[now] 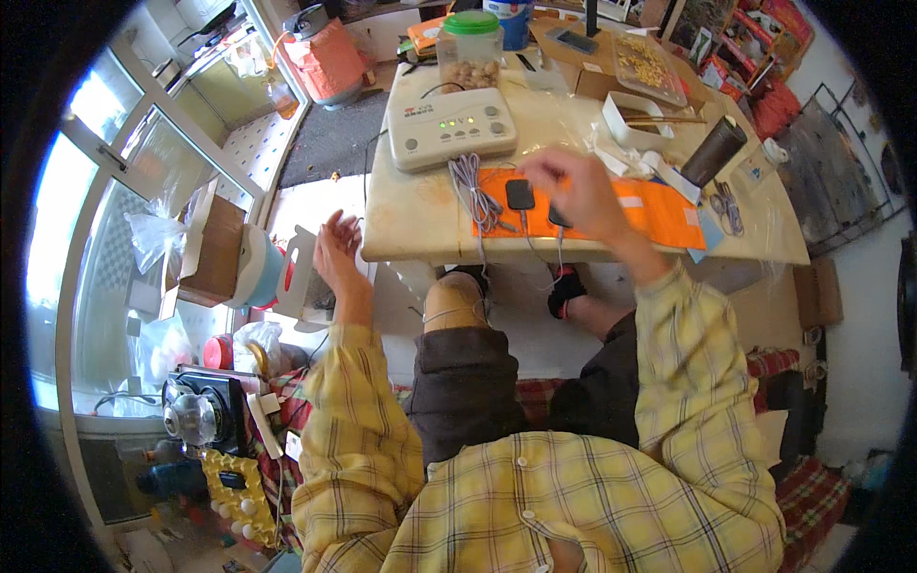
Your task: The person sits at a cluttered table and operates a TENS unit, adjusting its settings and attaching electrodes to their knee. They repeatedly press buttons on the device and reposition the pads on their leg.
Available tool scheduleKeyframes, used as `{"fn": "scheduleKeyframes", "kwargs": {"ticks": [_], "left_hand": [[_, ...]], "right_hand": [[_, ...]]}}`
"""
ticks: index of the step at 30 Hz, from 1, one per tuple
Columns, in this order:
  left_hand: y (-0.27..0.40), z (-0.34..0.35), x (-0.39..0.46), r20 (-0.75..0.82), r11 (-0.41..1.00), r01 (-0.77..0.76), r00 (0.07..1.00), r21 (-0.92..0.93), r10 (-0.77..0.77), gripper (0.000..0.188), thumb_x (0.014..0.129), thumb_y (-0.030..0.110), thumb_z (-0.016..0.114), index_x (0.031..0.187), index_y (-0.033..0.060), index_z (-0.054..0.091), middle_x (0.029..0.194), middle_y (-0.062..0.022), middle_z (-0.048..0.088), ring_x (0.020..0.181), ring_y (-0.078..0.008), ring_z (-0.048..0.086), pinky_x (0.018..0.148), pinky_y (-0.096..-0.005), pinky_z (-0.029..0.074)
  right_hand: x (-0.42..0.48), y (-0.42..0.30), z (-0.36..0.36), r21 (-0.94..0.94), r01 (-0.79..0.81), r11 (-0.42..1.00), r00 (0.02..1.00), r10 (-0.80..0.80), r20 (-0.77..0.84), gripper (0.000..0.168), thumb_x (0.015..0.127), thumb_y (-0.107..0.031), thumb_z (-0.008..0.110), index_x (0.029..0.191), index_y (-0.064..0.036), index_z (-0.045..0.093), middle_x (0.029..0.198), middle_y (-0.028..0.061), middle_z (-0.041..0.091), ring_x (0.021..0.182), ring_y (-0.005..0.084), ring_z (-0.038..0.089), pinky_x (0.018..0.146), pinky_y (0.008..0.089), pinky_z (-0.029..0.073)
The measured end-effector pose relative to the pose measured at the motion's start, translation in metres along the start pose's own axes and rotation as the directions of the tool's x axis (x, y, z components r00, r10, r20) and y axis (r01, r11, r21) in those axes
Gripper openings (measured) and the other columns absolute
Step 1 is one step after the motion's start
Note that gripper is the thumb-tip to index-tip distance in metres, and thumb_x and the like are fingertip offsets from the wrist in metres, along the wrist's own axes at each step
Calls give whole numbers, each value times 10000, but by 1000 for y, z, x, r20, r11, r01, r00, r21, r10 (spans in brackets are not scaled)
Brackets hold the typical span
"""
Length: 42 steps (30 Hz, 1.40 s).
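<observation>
My right hand [577, 190] hovers, blurred, above an orange cloth strap [655, 215] on the table. Its fingers are bent, and whether they hold anything cannot be told. Just left of it lies a black electrode pad [519, 195] with a grey lead. A second black pad [558, 217] is partly hidden beneath the hand. My left hand [338, 247] is raised beside the table's left edge, fingers loosely curled and apart, with nothing visible in it. Behind the strap sits a white electronic control unit [453, 130] with knobs and lit green indicators. A tied bundle of grey cable [473, 192] lies in front of it.
A green-lidded plastic jar [469, 54], a white box [634, 118] and a dark cylinder [714, 152] stand on the table [423, 240]. Leads hang over its front edge near my bare knee [453, 304]. Left of me are a cardboard box [209, 247] and an egg tray [240, 494].
</observation>
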<state>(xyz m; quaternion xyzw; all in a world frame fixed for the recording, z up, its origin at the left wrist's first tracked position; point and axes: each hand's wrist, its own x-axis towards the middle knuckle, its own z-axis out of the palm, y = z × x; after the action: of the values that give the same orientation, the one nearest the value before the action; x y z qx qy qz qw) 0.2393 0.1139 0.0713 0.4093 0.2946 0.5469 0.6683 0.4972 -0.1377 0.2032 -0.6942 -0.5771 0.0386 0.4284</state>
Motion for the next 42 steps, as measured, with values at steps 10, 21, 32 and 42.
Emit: {"fn": "scheduleKeyframes", "kwargs": {"ticks": [10,21,32,42], "left_hand": [[-33,-40,-221,535,365,-479,842,798,-64,545,1003,194,646,1497,19,496,1496,-240,524,1376,-415,499,1122,-452,419],[-3,-62,-254,551,186,-518,780,835,-297,622,992,294,668,1494,-19,476,1465,-278,534,1223,-442,574,1048,-500,427],[-93,-52,-138,73,464,716,504,521,-861,911,1020,767,246,1564,54,411,1487,-191,564,1331,-334,586,1095,-428,495],[-140,-47,-97,132,457,801,442,387,-887,557,1092,449,412,1470,58,533,1442,-148,617,1275,-318,622,1085,-464,507]], "right_hand": [[-220,-28,181,86,-177,981,964,155,217,537,954,-167,675,1449,-29,522,1523,219,468,1320,381,545,1106,433,463],[-262,-39,175,263,-249,932,966,220,135,322,934,-178,718,1192,-36,588,1168,140,594,1127,354,590,939,424,496],[-256,7,197,502,-378,778,905,424,26,255,1047,-238,606,1170,-15,611,1151,163,587,1139,354,594,971,395,472],[-238,124,253,714,-503,487,767,633,109,421,1115,-264,461,1431,-4,560,1431,137,596,1304,279,559,1095,369,422]]}}
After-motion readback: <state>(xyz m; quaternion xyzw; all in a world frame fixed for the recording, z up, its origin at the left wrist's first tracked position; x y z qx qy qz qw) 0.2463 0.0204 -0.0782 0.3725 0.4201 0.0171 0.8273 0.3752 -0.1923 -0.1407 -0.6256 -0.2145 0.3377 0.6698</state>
